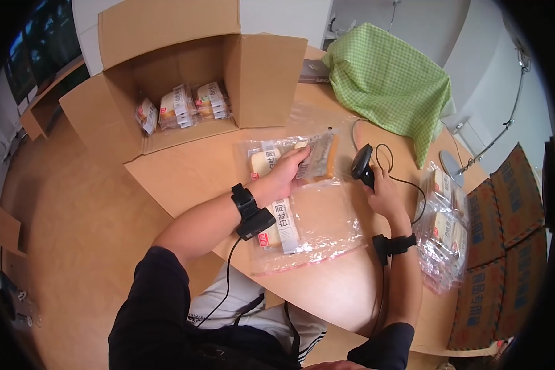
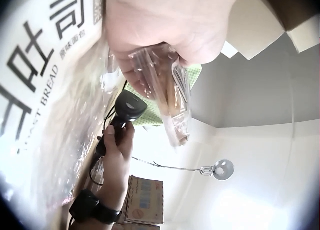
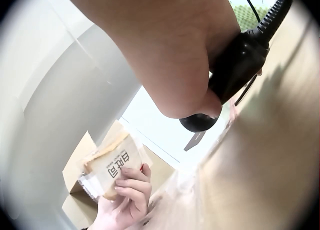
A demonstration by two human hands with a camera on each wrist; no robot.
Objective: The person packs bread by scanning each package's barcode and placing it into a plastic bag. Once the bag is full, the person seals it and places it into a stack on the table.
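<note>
My left hand grips a clear-wrapped pack of sliced toast bread, thumb on one face. Its printed white label shows in the right wrist view, where the pack is held up tilted. In my right hand is a black handheld barcode scanner, its head turned toward the bread and a gap between them. Beneath the left hand lies a large clear plastic bag. Two more toast packs, a near one and a far one, lie at the bag's left side, partly hidden by the left hand and forearm.
An open cardboard box with several toast packs stands at the back left. Bagged toast packs sit right of my right arm, beside printed cartons. A green checked cloth covers something behind. The scanner's cable loops nearby.
</note>
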